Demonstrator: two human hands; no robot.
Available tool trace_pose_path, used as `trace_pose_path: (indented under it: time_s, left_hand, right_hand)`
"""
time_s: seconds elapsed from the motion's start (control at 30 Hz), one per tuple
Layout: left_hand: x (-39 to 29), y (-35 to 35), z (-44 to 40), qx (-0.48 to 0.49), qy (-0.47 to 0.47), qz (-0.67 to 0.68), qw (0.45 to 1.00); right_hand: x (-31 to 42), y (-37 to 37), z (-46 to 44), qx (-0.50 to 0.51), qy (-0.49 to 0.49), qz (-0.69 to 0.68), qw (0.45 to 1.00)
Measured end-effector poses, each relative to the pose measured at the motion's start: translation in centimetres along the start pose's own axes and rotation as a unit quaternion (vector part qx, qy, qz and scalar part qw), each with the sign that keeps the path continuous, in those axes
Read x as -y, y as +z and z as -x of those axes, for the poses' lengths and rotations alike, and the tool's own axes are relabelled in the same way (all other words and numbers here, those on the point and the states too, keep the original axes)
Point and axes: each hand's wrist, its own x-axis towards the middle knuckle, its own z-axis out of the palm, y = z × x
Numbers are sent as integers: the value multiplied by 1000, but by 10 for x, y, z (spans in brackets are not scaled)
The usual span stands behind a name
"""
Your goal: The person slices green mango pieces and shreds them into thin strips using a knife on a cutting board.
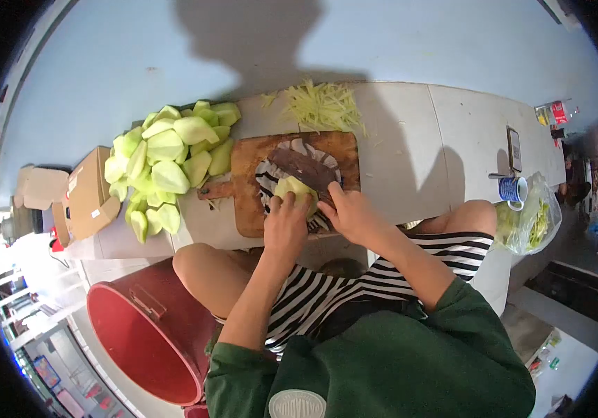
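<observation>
My left hand is closed on a pale green peeled fruit piece, pressing it down over the cutting board. My right hand grips what looks like a cleaver, its broad dark blade lying beside the fruit piece; the handle is mostly hidden by my fingers. Under both is a crumpled black-and-white striped cloth, spread on a wooden cutting board whose handle points left. Beyond the board lies a heap of thin pale green shreds.
Many peeled fruit pieces are piled left of the board, near an open cardboard box. A red bucket stands at lower left. To the right are a phone, a blue-and-white mug and a plastic bag of greens.
</observation>
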Motion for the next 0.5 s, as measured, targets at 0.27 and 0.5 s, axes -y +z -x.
trace_pose_path:
  time_s: [0.27, 0.5]
  left_hand:
    - [-4, -2, -16, -7, 16, -31, 999]
    - [0, -4, -24, 51, 19, -26, 998]
  right_hand:
    - [-15, 15, -22, 4, -4, 58, 998]
    - [-5, 0, -41, 49, 6, 109, 993]
